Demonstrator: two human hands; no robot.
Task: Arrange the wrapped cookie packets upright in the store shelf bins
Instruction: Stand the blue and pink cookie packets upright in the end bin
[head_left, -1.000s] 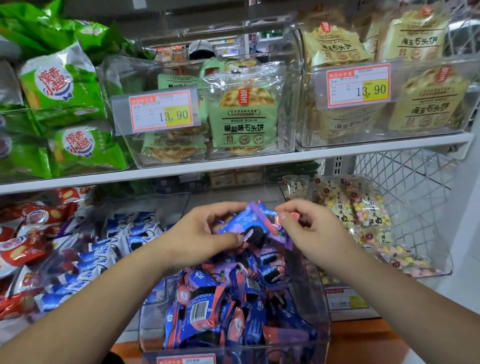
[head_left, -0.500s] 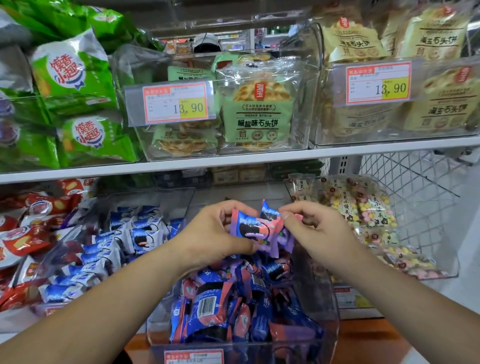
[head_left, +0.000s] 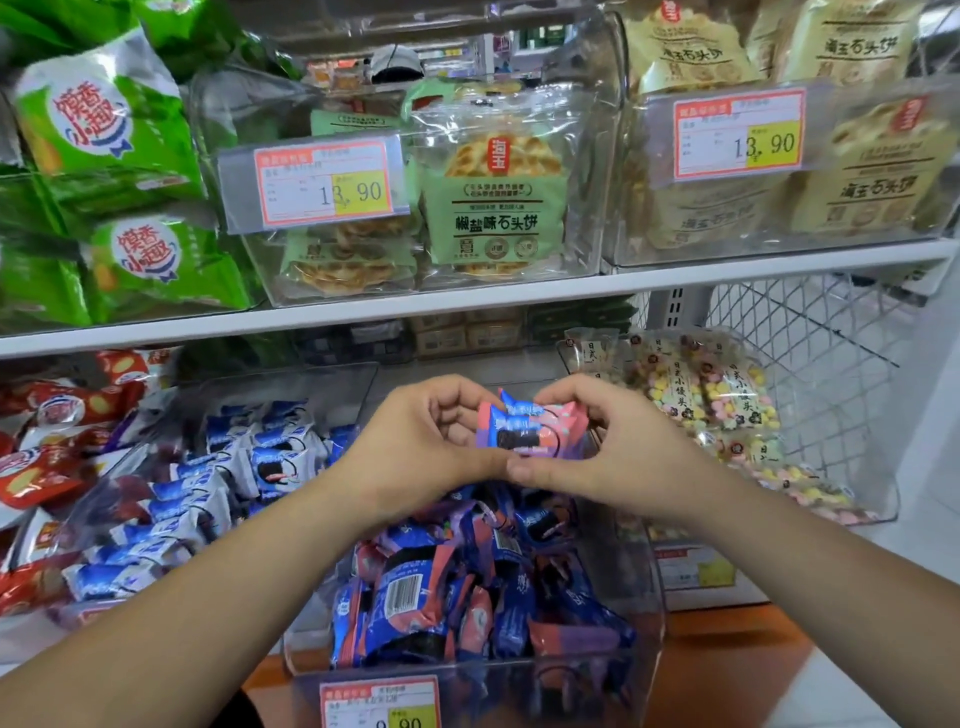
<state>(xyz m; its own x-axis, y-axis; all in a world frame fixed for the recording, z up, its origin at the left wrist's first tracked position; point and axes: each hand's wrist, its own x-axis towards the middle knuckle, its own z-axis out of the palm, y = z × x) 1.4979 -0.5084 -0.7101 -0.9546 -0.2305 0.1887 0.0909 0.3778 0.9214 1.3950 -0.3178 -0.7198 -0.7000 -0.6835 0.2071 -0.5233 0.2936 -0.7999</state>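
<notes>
Two or three pink-and-blue wrapped cookie packets (head_left: 530, 428) stand upright, stacked face to face, held between both hands above the clear bin (head_left: 652, 587). My left hand (head_left: 421, 447) grips their left side with curled fingers. Their right side is gripped by my right hand (head_left: 597, 441), thumb below. Below them the bin holds several more blue, pink and purple packets (head_left: 467, 587) lying jumbled at all angles.
A bin of blue-and-white cookie packets (head_left: 218, 483) sits to the left, red packets (head_left: 47, 467) beyond it. Pastel candy bags (head_left: 722, 395) fill the bin at right. The white shelf (head_left: 467, 306) overhead carries clear bins of large biscuit bags. A price tag (head_left: 379, 701) fronts the near bin.
The packets went from a loose tilted bunch to an upright, squared stack. Both hands closed in around them and rose slightly above the bin.
</notes>
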